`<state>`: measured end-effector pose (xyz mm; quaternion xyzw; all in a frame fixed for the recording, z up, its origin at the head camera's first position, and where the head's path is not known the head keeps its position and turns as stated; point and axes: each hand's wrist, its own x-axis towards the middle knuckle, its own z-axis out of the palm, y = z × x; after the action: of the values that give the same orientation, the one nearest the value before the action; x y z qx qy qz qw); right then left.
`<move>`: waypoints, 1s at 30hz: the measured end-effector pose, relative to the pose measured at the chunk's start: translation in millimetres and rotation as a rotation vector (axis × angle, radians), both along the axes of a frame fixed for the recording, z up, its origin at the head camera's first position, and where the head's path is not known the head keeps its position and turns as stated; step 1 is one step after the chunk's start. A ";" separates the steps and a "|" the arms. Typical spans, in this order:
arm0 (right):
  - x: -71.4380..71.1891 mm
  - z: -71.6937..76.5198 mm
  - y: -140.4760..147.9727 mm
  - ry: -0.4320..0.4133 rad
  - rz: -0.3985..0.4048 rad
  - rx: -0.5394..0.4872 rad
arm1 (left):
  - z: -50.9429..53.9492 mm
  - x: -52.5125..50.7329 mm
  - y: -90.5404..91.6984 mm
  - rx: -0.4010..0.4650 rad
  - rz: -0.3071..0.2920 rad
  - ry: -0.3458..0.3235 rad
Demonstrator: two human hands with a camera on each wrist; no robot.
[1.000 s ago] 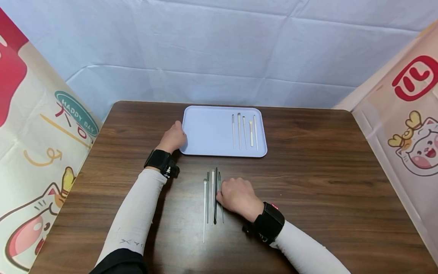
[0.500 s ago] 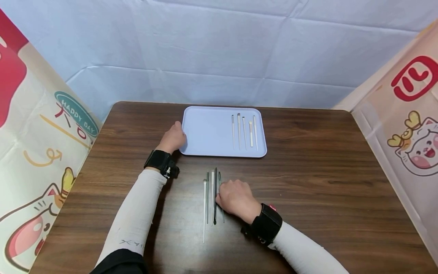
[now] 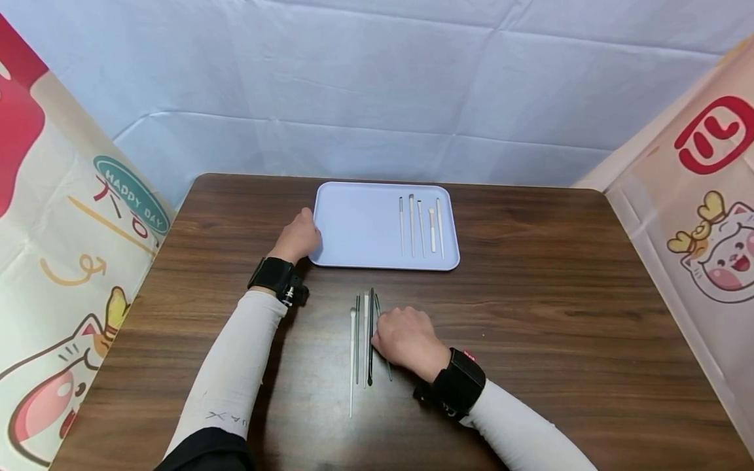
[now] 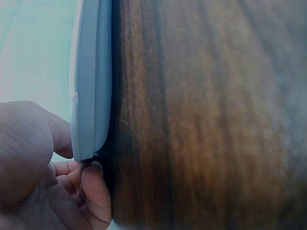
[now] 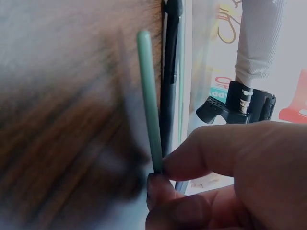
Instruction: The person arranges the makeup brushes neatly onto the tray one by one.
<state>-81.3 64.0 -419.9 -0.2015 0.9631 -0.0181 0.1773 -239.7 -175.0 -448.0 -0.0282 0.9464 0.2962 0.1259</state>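
My left hand (image 3: 297,235) grips the left rim of the pale lavender tray (image 3: 356,226); in the left wrist view the thumb lies over the edge and fingertips curl below it. Several slim makeup brushes (image 3: 412,226) lie side by side on the tray's right part. In front of the tray, my right hand (image 3: 408,340) pinches a thin green makeup brush (image 5: 149,96) between thumb and fingers, its handle end tilted off the table in the right wrist view. Left of that hand lie a black brush (image 3: 370,366), a white-handled brush (image 3: 352,366) and other thin brushes.
The brown wood table (image 3: 530,275) reaches back to a pale cloth backdrop (image 3: 377,85). Printed cloths with cartoon cats stand along the left (image 3: 76,294) and right sides. Black camera straps (image 3: 459,383) sit on both wrists.
The green brush in my right hand has turned, its near end swinging to the right, away from the black brush. My left hand and the tray stay where they were.
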 end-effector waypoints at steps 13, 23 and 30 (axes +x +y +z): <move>-11.2 15.4 1.9 -0.002 -0.025 -0.027 | 1.6 1.2 0.3 0.011 0.002 -0.007; -32.6 25.0 -5.4 0.002 -0.017 -0.045 | -1.1 0.9 -1.0 0.008 -0.006 -0.010; -50.5 30.4 -5.3 -0.028 -0.050 -0.040 | 0.0 -0.3 -1.2 0.010 -0.002 -0.007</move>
<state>-131.8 58.6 -389.6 -0.1807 0.9647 -0.0446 0.1864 -240.0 -176.1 -448.0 -0.0277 0.9445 0.3006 0.1296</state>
